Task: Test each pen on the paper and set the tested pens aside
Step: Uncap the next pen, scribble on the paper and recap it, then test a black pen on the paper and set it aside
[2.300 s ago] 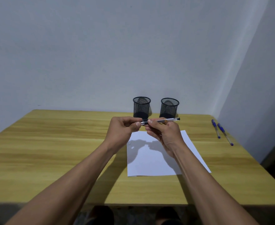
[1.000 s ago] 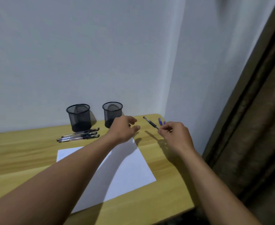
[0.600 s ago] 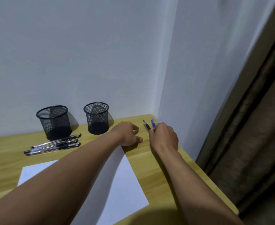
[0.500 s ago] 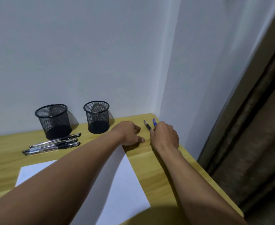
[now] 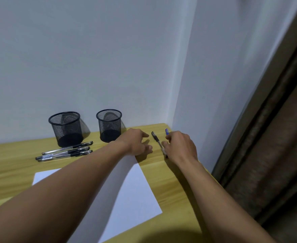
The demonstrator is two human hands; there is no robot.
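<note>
Wooden table [image 5: 170, 186], far right corner: black pen [image 5: 157, 140] lies flat, right hand [image 5: 181, 148] fingers loose at its near end (contact unclear). Left hand [image 5: 137, 143] spread, empty, beside paper [image 5: 137, 195].

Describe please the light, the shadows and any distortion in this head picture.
Head view: soft, dim light, no glare; the left hand throws a shadow on the table and paper; a dark shadow covers the near edge; wide-angle lens bends the curtain and wall corner; the black pen is slightly blurred.
</note>
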